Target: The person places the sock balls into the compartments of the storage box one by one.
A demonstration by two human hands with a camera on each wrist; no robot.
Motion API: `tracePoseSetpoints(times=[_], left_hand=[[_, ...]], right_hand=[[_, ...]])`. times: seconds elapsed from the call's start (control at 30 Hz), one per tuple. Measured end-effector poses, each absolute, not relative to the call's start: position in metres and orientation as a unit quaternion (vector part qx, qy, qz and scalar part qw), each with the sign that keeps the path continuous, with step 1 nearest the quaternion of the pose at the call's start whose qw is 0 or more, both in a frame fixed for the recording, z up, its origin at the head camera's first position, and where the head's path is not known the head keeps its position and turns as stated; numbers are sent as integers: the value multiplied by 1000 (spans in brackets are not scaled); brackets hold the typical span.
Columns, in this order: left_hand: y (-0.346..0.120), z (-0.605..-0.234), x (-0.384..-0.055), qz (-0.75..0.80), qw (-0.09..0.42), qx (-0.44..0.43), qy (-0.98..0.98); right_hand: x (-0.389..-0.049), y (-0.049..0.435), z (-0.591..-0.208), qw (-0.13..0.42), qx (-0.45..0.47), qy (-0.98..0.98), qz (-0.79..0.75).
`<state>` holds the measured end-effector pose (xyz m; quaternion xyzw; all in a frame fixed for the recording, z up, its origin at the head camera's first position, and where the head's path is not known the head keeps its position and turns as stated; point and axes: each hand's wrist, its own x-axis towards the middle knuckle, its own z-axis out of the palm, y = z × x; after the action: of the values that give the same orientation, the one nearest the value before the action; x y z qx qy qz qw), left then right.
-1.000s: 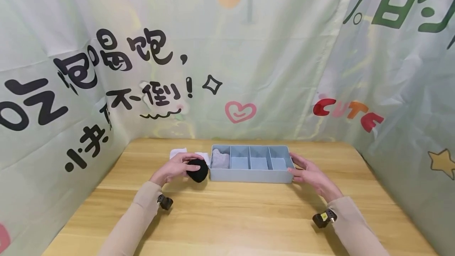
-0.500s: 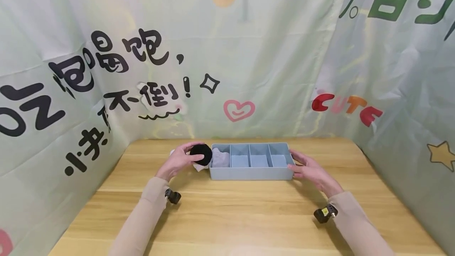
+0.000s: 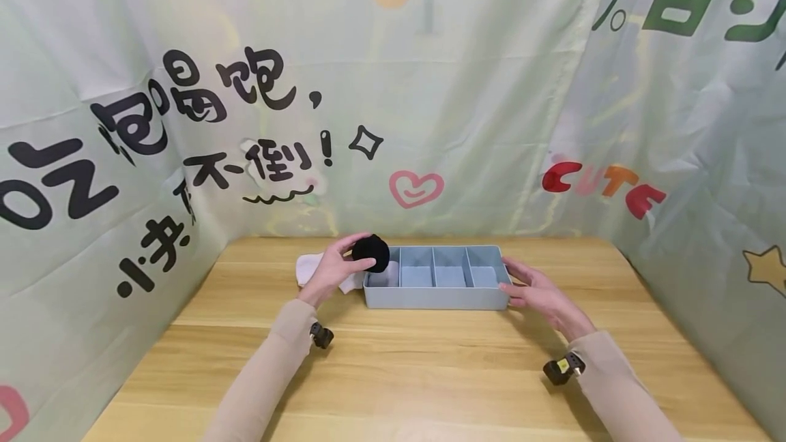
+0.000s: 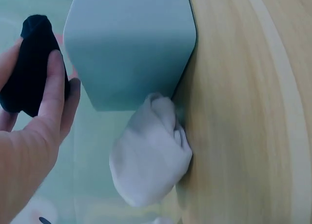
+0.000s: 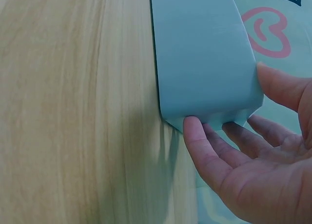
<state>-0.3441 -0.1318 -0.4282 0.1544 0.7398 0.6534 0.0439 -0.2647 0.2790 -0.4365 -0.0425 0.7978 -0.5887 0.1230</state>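
My left hand [image 3: 334,266] pinches a bundled black sock [image 3: 372,254] between thumb and fingers. It is held above the left end of a blue-grey divided storage box [image 3: 437,297]. In the left compartment lies a greyish-lilac sock [image 3: 385,274], partly covered by the black one in the head view. My right hand [image 3: 540,295] holds the box's right end, with fingertips [image 5: 193,124] against the end wall in the right wrist view. A bundled white sock [image 4: 148,155] lies on the table close to the box's left end.
Another white bundle [image 3: 309,267] lies behind my left hand. The box's other three compartments show bare floors. A wooden table [image 3: 430,374] carries everything, and printed fabric [image 3: 479,121] hangs along its back and sides.
My left hand has lifted the black sock from beside the box and carried it right, up over the left compartment. The right hand stays at the box's right end.
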Motion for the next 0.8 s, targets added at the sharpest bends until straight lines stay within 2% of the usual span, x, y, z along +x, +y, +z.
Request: tracePoseSetpoints(times=[0.53,0.8], left_hand=[[-108,-435,-348,655,32,183,733],[-92,-436,-347,629,59,234,739]], right_hand=[[-266,277,-437,125,-42,802,-583],[-263,277,-435,124,-42,802,-583]])
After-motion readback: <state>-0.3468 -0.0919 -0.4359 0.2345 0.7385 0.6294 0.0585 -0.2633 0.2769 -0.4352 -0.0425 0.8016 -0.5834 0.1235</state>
